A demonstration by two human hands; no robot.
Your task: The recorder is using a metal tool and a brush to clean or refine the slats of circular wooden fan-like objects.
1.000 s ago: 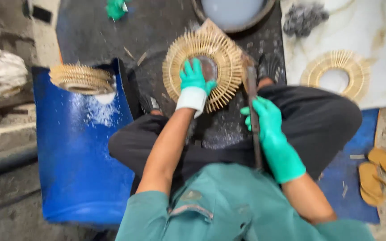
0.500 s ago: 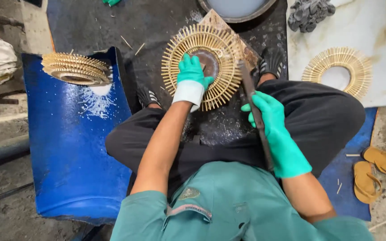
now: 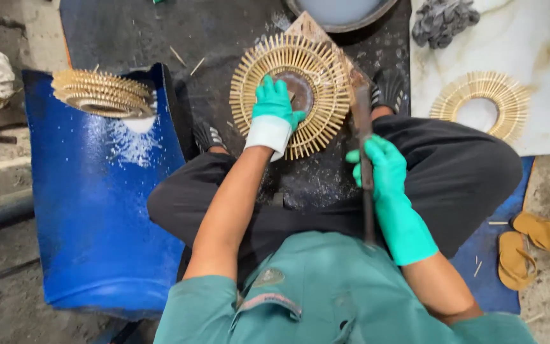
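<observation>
stack of bamboo rings (image 3: 102,93) at 10 o'clock on blue drum half (image 3: 97,210) | left hand (image 3: 274,109) pressed flat on bamboo sunburst ring (image 3: 293,95), 12 o'clock, on dark floor (image 3: 224,38) | right hand (image 3: 383,172) clenched round long blade (image 3: 363,146), axis 12–6, touching ring's 3 o'clock rim | finished ring (image 3: 482,105) on white slab (image 3: 542,51), 2 o'clock | sandals (image 3: 529,245) at 4

Open dark floor (image 3: 135,32) left of sunburst ring (image 3: 291,95), round basin (image 3: 342,13) blocking beyond, crossed legs (image 3: 466,172) hemming both sides
</observation>
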